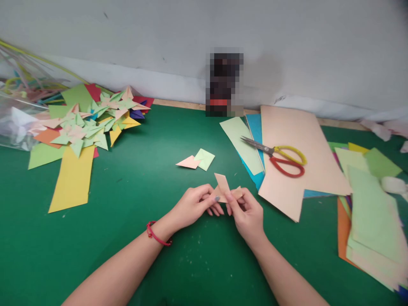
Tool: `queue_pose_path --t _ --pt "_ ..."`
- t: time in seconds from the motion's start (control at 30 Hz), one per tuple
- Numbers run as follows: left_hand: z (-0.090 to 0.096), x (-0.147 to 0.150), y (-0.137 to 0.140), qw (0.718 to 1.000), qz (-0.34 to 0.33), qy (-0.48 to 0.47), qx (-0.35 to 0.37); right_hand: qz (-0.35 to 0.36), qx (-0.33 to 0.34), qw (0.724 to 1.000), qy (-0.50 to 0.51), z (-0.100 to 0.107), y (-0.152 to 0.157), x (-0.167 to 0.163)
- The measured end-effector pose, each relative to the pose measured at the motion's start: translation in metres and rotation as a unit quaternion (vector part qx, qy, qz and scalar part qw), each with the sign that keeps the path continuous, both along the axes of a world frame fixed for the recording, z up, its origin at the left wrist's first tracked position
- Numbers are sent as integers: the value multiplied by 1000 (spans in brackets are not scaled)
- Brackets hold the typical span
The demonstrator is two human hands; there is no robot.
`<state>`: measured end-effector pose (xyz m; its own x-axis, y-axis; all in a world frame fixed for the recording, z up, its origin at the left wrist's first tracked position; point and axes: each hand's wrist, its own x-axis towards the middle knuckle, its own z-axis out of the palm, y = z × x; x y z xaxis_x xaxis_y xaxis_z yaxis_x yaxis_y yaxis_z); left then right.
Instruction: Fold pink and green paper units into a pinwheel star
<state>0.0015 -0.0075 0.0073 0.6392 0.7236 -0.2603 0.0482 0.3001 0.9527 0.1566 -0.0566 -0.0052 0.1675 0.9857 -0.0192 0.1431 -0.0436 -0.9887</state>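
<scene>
Low over the green tabletop, my left hand (196,205) and my right hand (247,216) pinch a small folded piece of peach paper (222,183) between them. One strip of the paper sticks up between the fingers, and a short end shows by the right index finger. Parts of the folds are hidden behind my fingertips. Just beyond my hands lie two small folded pieces joined at an overlap, a pink folded paper (188,162) and a light green folded paper (205,160).
Scissors (272,151) with yellow and red handles lie on peach sheets (293,127). Green and coloured sheets (372,212) are stacked at right. Folded paper stars (83,127) pile up at left, beside a clear plastic bag (15,123). A blurred-out object (223,85) stands against the wall.
</scene>
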Motion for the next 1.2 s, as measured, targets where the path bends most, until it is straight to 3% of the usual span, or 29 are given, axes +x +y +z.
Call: queue_pose_path --t 0.2,0.47,0.73,1.2 --pt "1 -1 1 1000 6 -16 -15 -29 -21 999 32 0 3 2" --pt "4 0 1 998 -19 46 38 9 -18 999 25 1 2 2" --pt "1 0 0 999 1 33 -1 11 -13 999 31 1 3 1" --pt "3 -4 0 998 -24 61 2 11 -11 999 30 1 2 2"
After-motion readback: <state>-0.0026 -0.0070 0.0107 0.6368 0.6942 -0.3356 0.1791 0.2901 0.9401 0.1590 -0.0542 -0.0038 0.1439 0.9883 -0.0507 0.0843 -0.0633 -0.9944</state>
